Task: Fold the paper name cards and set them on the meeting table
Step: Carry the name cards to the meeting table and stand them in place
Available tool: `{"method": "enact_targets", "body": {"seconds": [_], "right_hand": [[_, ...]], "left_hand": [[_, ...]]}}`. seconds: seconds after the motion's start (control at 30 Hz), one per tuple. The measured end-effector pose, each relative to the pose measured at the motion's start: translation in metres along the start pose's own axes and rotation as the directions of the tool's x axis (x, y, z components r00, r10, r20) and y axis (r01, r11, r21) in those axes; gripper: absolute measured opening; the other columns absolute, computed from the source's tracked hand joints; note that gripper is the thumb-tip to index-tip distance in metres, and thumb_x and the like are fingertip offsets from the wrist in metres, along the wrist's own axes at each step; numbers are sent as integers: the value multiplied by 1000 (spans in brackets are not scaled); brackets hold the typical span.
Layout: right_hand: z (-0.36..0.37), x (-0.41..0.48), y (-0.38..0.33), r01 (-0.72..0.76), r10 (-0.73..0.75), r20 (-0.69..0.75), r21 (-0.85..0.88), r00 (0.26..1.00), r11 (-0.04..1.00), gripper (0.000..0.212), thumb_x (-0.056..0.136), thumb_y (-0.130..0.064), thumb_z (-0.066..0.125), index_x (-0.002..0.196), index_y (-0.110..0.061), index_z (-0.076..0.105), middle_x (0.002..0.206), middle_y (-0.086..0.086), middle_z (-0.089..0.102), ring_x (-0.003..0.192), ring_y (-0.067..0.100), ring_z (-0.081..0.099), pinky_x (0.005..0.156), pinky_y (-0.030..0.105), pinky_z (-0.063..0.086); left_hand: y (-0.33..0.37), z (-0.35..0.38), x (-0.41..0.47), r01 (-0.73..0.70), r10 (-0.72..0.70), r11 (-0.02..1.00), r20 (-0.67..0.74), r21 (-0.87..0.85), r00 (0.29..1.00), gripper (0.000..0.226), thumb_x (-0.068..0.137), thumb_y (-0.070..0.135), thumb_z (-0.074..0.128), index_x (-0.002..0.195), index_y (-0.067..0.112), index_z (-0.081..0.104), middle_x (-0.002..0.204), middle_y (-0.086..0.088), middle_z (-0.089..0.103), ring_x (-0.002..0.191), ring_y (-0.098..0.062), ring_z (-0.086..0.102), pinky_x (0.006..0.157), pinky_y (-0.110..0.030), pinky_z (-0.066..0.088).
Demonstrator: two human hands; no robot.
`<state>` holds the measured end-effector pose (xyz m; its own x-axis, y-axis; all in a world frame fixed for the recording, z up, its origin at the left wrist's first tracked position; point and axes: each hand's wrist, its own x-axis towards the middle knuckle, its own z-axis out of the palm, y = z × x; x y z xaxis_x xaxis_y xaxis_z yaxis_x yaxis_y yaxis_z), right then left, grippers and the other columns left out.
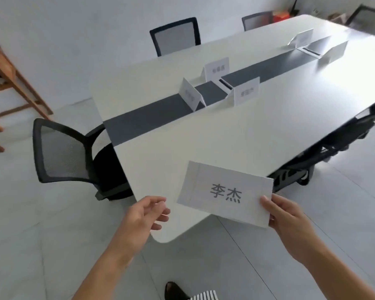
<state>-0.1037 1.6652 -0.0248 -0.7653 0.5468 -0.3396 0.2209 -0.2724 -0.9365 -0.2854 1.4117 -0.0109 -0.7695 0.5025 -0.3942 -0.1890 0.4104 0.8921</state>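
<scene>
A flat white paper name card [223, 192] with printed black characters hangs over the near corner of the white meeting table [236, 135]. My right hand [287, 219] pinches its lower right corner. My left hand [145, 215] hovers just left of the card with fingers apart, touching nothing. Three folded cards stand by the table's dark centre strip [147, 120]: one at the left [191, 97], one behind [217, 69], one to the right [246, 90]. Two more folded cards [302, 37] [333, 51] stand at the far end.
A black mesh chair [63, 152] is at the table's left end, two more [175, 35] [256, 20] on the far side, another [325, 152] tucked under the right side. A wooden stool frame [11, 83] stands at the left. My shoe [173, 291] shows on the grey tiled floor.
</scene>
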Motion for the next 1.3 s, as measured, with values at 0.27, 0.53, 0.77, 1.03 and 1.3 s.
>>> {"method": "enact_targets", "body": {"seconds": [0.27, 0.53, 0.77, 1.03, 1.3], "right_hand": [[-134, -90, 10, -89, 93, -28, 110, 995, 990, 44, 76, -42, 67, 101, -5, 74, 101, 16, 75, 88, 23, 70, 70, 27, 55], [-273, -119, 31, -189, 231, -216, 198, 949, 962, 33, 86, -33, 64, 103, -5, 73, 104, 20, 74, 91, 30, 70, 85, 45, 54], [-370, -82, 32, -216, 295, -398, 231, 869, 949, 30, 95, -24, 52, 96, -2, 71, 90, 21, 73, 78, 24, 68, 67, 33, 51], [-509, -41, -5, -144, 306, -748, 276, 589, 950, 18, 92, -18, 59, 91, -3, 70, 82, 10, 77, 72, 22, 71, 60, 30, 47], [-620, -17, -12, -47, 412, -837, 424, 360, 904, 16, 91, -18, 60, 92, -8, 72, 82, 9, 78, 77, 26, 73, 63, 32, 49]], "left_hand": [[42, 181, -21, 159, -113, 976, 278, -149, 954, 36, 97, 28, 43, 106, 7, 70, 102, -12, 76, 96, -27, 71, 82, -40, 54], [65, 347, -20, 204, -153, 972, 351, -113, 924, 27, 98, 18, 44, 95, 7, 69, 88, -13, 77, 76, -23, 75, 60, -33, 59], [100, 456, 48, 160, -144, 987, 425, 0, 894, 27, 97, 20, 46, 94, 6, 69, 87, -17, 77, 76, -29, 73, 77, -45, 56], [203, 619, 166, 99, -123, 992, 571, 73, 812, 25, 98, 15, 44, 90, 2, 64, 109, -37, 64, 89, -39, 61, 86, -54, 48], [289, 790, 223, -45, -59, 992, 760, 116, 648, 30, 98, 24, 44, 102, 4, 66, 88, -11, 75, 73, -23, 69, 59, -35, 55]]}}
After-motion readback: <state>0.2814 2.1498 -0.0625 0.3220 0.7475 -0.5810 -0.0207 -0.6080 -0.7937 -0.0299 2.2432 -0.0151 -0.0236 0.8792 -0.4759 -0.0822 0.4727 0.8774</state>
